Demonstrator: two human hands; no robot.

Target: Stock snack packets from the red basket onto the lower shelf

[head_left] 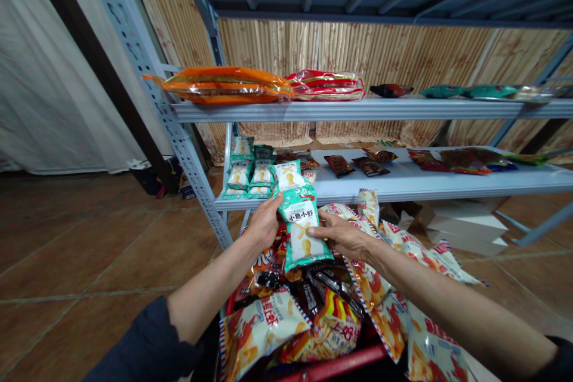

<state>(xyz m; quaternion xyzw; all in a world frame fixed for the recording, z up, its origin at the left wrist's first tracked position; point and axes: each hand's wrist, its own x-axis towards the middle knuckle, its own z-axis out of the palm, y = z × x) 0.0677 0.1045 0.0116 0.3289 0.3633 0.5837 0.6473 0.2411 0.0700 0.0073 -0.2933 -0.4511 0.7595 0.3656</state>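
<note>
My left hand (265,222) is closed on the left edge of a teal and white snack bag (304,245) with pictures of yellow snacks. My right hand (340,235) grips the same bag from the right, its thumb across the front. Just behind its top shows a second, matching snack bag (289,175); whether my fingers hold that one too is hidden. Both are in front of the lower shelf, over a red-rimmed cart (340,366) full of snack bags. To the left, matching teal bags (239,173) stand stacked in two columns on the shelf.
Dark snack packets (370,166) lie along the lower shelf (421,182). The upper shelf (322,110) bears large orange packages (224,85) and red packages (326,85). A perforated upright post (179,143) stands at left. White boxes (461,227) sit beneath the lower shelf.
</note>
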